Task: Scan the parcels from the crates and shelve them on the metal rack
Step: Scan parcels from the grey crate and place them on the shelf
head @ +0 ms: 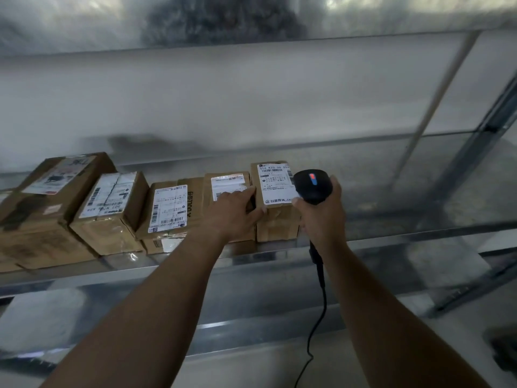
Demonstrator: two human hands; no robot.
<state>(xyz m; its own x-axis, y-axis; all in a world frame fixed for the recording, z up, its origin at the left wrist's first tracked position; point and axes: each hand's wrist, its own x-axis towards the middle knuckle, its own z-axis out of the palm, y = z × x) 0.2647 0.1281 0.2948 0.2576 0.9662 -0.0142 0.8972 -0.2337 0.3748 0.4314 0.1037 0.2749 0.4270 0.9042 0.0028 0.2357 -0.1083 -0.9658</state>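
Several cardboard parcels with white labels stand in a row on the metal rack shelf. The rightmost parcel stands upright with its label facing me. Beside it on the left is a lower parcel; my left hand lies on top of that one, fingers fairly straight, thumb against the rightmost parcel. My right hand grips a black corded barcode scanner, its head with a lit red and blue mark next to the rightmost parcel's right edge.
Further left sit a flat parcel, a taller one and a large box. The shelf to the right of the parcels is bare metal. A rack upright rises at the right. The scanner cable hangs down over the lower shelf.
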